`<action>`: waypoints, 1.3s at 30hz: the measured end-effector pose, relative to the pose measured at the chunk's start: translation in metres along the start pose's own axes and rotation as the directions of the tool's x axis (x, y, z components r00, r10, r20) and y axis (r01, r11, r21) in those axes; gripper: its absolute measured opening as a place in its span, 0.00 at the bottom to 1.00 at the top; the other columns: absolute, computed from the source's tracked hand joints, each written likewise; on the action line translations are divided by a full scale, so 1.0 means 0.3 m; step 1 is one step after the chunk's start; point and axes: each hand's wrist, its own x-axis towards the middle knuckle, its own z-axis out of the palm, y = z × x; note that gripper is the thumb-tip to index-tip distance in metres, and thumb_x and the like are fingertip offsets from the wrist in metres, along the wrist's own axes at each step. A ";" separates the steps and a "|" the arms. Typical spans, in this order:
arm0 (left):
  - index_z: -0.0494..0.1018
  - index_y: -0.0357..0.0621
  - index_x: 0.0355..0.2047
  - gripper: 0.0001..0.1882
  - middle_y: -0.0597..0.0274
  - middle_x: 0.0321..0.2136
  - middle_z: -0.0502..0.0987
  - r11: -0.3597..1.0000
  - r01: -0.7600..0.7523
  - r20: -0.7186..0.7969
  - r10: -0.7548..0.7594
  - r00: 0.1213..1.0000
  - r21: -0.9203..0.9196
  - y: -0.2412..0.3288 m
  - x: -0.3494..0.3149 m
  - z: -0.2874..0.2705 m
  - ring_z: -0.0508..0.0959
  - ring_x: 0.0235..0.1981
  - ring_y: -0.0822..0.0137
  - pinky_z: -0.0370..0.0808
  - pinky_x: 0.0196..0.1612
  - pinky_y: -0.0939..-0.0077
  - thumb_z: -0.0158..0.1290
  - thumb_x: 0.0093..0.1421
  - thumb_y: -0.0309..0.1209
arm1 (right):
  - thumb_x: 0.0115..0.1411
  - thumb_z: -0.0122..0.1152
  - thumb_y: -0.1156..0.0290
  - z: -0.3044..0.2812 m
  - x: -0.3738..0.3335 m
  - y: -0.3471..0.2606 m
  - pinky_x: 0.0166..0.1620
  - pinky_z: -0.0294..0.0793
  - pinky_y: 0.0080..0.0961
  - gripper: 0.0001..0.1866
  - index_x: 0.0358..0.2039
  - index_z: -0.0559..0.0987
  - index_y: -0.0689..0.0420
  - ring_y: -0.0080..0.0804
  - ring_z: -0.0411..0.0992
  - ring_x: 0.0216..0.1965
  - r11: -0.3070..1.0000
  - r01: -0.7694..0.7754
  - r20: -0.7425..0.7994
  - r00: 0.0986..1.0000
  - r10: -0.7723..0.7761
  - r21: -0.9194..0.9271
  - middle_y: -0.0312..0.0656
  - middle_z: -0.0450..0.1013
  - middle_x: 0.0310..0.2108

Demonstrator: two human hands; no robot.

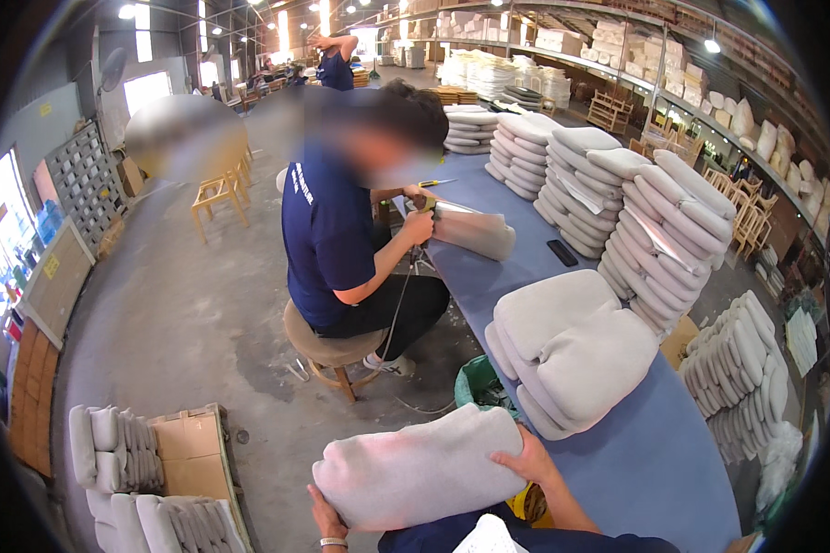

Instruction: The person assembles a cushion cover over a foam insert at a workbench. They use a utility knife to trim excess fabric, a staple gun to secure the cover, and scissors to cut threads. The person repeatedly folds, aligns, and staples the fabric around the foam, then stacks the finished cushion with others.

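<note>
Across my lap I hold a light grey upholstered cushion (420, 470), folded or rolled into a long shape, with a pinkish tint on its left part. My left hand (330, 518) grips its lower left end; the fingertips are partly hidden. At its right end my right hand (528, 458) presses on the cloth, thumb on top and other fingers behind. On the blue table just beyond lies a short stack of grey cushions (572, 355). Below the table edge stands a green bin or bag (481, 384), and something yellow (529, 504) shows behind my right wrist.
A co-worker (341, 221) on a round stool (327, 346) works on another cushion (475, 230) with a hand tool. Tall cushion stacks (664, 244) and a black phone (562, 252) occupy the blue table (636, 470). More cushions (115, 452) and cardboard (191, 452) sit lower left.
</note>
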 end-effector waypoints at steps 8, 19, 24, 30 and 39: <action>0.68 0.38 0.65 0.42 0.54 0.63 0.73 0.920 0.136 0.250 -0.043 0.967 -0.366 -0.227 0.223 -0.035 0.74 0.61 0.52 0.70 0.65 0.54 0.44 0.69 0.65 | 0.50 0.81 0.55 0.026 0.040 0.003 0.58 0.73 0.36 0.40 0.58 0.74 0.61 0.40 0.76 0.52 0.999 0.037 -0.071 0.997 -0.039 -0.031 0.50 0.78 0.51; 0.63 0.41 0.68 0.35 0.57 0.67 0.67 0.956 0.202 0.572 -0.045 0.819 -0.214 0.192 0.134 0.546 0.67 0.67 0.56 0.64 0.70 0.55 0.49 0.72 0.53 | 0.51 0.79 0.61 -0.265 -0.096 0.044 0.58 0.73 0.35 0.42 0.63 0.70 0.64 0.38 0.76 0.53 0.991 0.046 -0.510 0.860 0.027 0.129 0.49 0.78 0.52; 0.56 0.36 0.72 0.33 0.53 0.70 0.62 0.763 -0.517 0.691 0.612 0.384 -0.389 0.702 -0.170 1.130 0.63 0.69 0.60 0.59 0.71 0.61 0.52 0.72 0.37 | 0.54 0.76 0.64 -0.515 -0.208 0.057 0.56 0.76 0.33 0.39 0.63 0.69 0.65 0.34 0.75 0.53 0.889 0.414 -0.870 0.491 -0.036 0.196 0.47 0.75 0.52; 0.62 0.36 0.70 0.31 0.50 0.62 0.72 0.377 -0.788 0.663 0.747 -0.053 -0.487 1.073 -0.438 1.690 0.70 0.64 0.65 0.64 0.66 0.71 0.53 0.73 0.40 | 0.62 0.68 0.67 -0.691 -0.150 -0.122 0.57 0.75 0.34 0.36 0.66 0.64 0.64 0.35 0.74 0.54 0.706 0.642 -0.917 0.399 0.025 0.299 0.47 0.72 0.56; 0.70 0.48 0.67 0.27 0.47 0.62 0.74 0.389 -0.911 0.835 0.449 0.318 0.138 0.406 0.060 1.939 0.75 0.62 0.59 0.69 0.64 0.67 0.55 0.70 0.39 | 0.66 0.67 0.61 -0.582 0.016 0.355 0.61 0.68 0.33 0.31 0.61 0.68 0.65 0.35 0.69 0.57 0.854 0.106 -0.723 0.591 0.357 0.509 0.48 0.72 0.56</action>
